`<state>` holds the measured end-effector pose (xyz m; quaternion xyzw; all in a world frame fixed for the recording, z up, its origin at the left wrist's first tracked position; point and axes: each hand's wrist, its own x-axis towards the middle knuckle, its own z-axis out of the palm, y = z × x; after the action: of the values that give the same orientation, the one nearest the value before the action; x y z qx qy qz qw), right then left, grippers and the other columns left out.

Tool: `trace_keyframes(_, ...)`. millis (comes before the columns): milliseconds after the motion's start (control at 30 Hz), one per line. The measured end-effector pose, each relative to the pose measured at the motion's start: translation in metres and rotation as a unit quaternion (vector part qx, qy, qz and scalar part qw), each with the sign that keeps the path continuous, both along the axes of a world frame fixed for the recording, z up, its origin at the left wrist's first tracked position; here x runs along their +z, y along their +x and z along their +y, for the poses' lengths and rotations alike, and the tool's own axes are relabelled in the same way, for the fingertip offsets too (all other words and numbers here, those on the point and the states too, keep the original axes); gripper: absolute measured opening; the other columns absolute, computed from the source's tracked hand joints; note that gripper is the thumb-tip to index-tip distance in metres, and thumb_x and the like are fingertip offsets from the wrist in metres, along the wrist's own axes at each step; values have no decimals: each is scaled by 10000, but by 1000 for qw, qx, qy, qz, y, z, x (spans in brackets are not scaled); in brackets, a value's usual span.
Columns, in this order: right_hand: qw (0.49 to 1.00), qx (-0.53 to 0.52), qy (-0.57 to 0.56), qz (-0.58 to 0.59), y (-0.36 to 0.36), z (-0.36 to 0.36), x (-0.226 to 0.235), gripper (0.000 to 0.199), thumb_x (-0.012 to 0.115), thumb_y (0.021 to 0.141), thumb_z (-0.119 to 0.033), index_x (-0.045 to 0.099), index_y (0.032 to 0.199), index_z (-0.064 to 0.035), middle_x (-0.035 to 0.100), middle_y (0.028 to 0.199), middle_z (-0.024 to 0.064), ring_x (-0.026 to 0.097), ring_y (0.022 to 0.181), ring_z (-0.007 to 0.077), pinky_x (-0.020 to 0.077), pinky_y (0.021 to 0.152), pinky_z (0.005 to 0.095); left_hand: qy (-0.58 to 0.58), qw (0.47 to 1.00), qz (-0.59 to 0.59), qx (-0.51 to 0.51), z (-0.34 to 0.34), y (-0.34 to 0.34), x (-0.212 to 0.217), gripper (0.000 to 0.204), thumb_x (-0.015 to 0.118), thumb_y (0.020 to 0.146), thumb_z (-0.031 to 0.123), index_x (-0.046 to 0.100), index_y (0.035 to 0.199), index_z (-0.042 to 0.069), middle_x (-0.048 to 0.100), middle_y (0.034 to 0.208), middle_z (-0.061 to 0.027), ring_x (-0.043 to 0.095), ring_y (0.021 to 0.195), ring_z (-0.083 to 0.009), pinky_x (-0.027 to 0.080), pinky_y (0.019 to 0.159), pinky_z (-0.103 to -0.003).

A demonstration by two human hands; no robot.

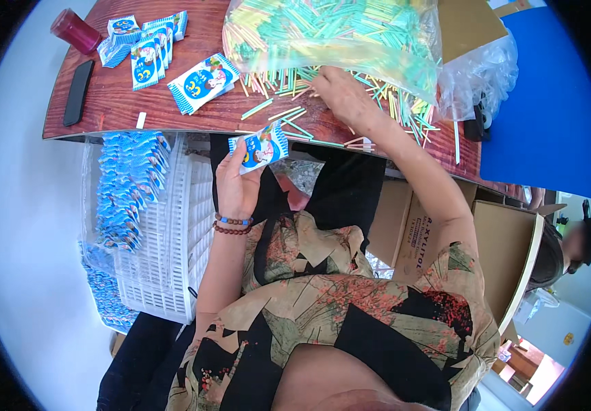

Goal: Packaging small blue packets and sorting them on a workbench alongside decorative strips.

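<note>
My left hand [238, 183], with two bead bracelets on the wrist, holds a small blue and white packet [265, 148] just in front of the table edge. The thumb lies across the packet's near end. My right hand [345, 100] reaches over the table into a heap of thin pastel sticks [278, 81], like small straws. Its fingers are bent down among them, and the tips are partly hidden. Behind that hand lies a big clear plastic bag [350, 56] full of the same green, yellow and pink sticks. More blue and white packets [201, 83] lie left of the heap.
A dark phone [79, 93] and a red jar [76, 31] stand on the wooden table [107, 103] at left. White plastic baskets [165, 264] beside my left arm hold strips of blue packets [128, 181]. An open cardboard box [501, 253] is at right; a person [561, 250] is beyond it.
</note>
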<state>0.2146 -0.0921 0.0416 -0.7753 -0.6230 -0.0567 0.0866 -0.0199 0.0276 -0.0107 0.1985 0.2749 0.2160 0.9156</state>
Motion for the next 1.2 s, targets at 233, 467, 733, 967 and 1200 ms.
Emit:
trace_keyframes(233,697,-36,358,621,-37,-4,-25,106,465,970,-52,490,1073,-36,587,1007,73,565,979,176,457,891,335,-58,995,-77,-29,2,11,3,265,574,946,243,612,1045,0,661,1039,-83,626,957,-176,493,808,-330)
trace_keyframes(467,778,-85,290,551,-62,0,2,67,478,966,-69,478,1032,-75,583,932,86,583,993,207,377,1002,406,-87,990,-109,-18,-2,24,9,270,573,946,274,617,986,12,656,947,-59,586,811,-140,470,735,-307)
trace_keyframes(733,558,28,552,619,-120,50,49,99,434,991,-164,434,1031,-74,602,992,141,527,1144,378,300,1049,507,-42,996,-74,17,-12,27,15,293,565,949,286,614,1025,7,660,983,-62,601,851,-142,478,767,-311)
trace_keyframes(967,541,-25,548,637,-138,65,38,123,389,1011,-195,400,1046,-78,600,1125,196,413,1290,359,294,1066,467,-36,993,-103,48,-14,24,17,307,552,955,287,609,1062,5,659,1048,-70,621,933,-157,486,810,-322)
trace_keyframes(1200,684,-36,447,575,-146,67,28,222,389,1010,-214,442,1156,-55,493,1331,200,290,1379,298,256,1096,417,-30,987,-134,88,-10,28,23,362,533,960,292,569,1133,-25,631,1130,-107,614,1035,-206,470,941,-381)
